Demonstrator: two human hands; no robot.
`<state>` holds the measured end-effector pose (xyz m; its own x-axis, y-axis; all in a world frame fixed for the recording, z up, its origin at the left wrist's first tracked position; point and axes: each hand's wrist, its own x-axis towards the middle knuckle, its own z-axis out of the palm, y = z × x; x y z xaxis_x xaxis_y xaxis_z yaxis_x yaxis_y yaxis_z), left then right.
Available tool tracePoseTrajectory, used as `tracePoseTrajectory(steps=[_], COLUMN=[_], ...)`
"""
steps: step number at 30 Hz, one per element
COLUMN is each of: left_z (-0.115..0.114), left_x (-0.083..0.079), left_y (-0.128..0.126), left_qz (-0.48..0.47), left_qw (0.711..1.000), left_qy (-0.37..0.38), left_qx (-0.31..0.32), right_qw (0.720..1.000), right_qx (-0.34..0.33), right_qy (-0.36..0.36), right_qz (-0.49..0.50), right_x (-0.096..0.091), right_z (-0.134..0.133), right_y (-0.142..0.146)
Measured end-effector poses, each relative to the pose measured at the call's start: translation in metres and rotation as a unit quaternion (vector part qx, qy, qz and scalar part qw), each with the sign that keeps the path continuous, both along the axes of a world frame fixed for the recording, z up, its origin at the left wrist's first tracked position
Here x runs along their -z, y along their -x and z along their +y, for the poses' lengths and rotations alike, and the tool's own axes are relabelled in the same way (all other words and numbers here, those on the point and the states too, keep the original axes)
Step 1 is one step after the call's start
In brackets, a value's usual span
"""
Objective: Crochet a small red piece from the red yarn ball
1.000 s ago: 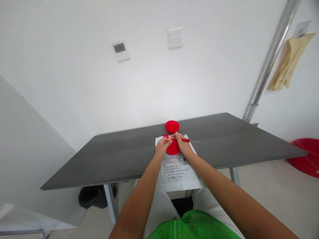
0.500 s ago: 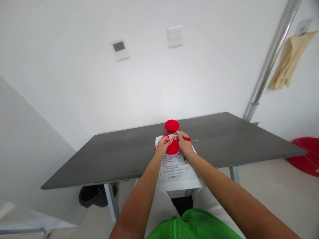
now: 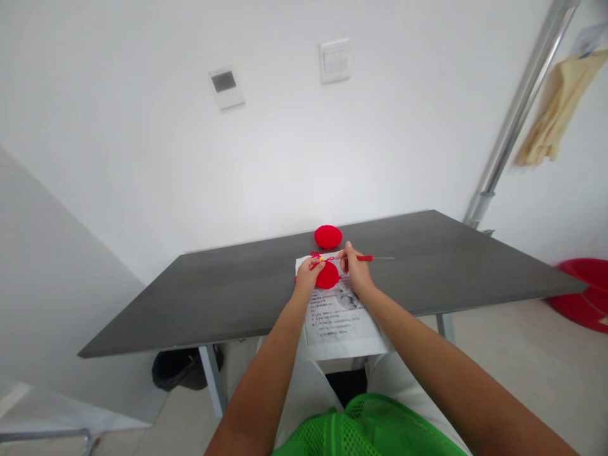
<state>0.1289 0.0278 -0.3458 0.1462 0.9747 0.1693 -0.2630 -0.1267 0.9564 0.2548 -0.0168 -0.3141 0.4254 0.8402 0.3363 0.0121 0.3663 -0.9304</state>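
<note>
My left hand [image 3: 310, 272] pinches the upper left edge of a round red crochet piece [image 3: 327, 276], close to a small yellow bit [image 3: 321, 259]. In my right hand [image 3: 354, 266] is a crochet hook [image 3: 365, 258] with a red grip, its thin shaft sticking out to the right. The hook's working end lies near a loop of red yarn [image 3: 331, 258] above the piece. Behind both hands sits a ball of red yarn [image 3: 328, 237]. A printed sheet of paper [image 3: 337, 347] lies beneath the work.
The dark grey table [image 3: 228, 291] stands against a white wall. A red tub [image 3: 582, 291] is on the floor at right, and a black bin [image 3: 183, 370] is below the table's left side. Gloves [image 3: 553, 114] hang beside a metal pole [image 3: 527, 107].
My right hand has moved a little right, away from the crochet piece, and the hook now lies nearly level. My left hand keeps its pinch on the piece.
</note>
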Motion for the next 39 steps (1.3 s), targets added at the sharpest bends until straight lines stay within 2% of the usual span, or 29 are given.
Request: tracePoseTrajectory(steps=[7, 13, 16, 20, 25, 28, 32, 36, 39], left_z=[0.000, 0.007, 0.009, 0.010, 0.007, 0.007, 0.010, 0.012, 0.012], left_x=[-0.002, 0.004, 0.007, 0.009, 0.007, 0.006, 0.006, 0.008, 0.008], left_y=[0.000, 0.000, 0.000, -0.001, -0.001, 0.000, 0.002, 0.002, 0.002], left_qz=[0.003, 0.081, 0.109, 0.109, 0.033, -0.033, -0.069, -0.063, -0.058], left_qw=[0.999, 0.993, 0.989, 0.989, 0.997, 0.998, 0.996, 0.996, 0.996], left_qy=[-0.004, -0.035, -0.065, -0.074, -0.028, -0.008, 0.000, -0.006, -0.011], left_qx=[-0.039, -0.079, -0.079, -0.065, -0.067, -0.059, -0.063, -0.059, -0.064], right_qw=[0.999, 0.992, 0.991, 0.996, 0.989, 0.971, 0.937, 0.874, 0.834], right_qx=[-0.022, -0.103, -0.112, -0.086, 0.048, 0.083, 0.086, 0.066, 0.064], right_qy=[-0.038, -0.031, -0.033, -0.037, -0.040, -0.044, 0.015, 0.067, 0.093], right_qz=[0.013, 0.068, 0.068, 0.012, -0.133, -0.220, -0.339, -0.476, -0.540], right_x=[0.003, -0.001, -0.003, 0.000, 0.013, 0.023, 0.027, 0.015, 0.003], right_z=[0.002, 0.001, 0.001, 0.002, 0.005, 0.011, 0.021, 0.026, 0.026], right_y=[0.000, 0.000, 0.001, 0.001, -0.005, -0.009, -0.015, -0.025, -0.034])
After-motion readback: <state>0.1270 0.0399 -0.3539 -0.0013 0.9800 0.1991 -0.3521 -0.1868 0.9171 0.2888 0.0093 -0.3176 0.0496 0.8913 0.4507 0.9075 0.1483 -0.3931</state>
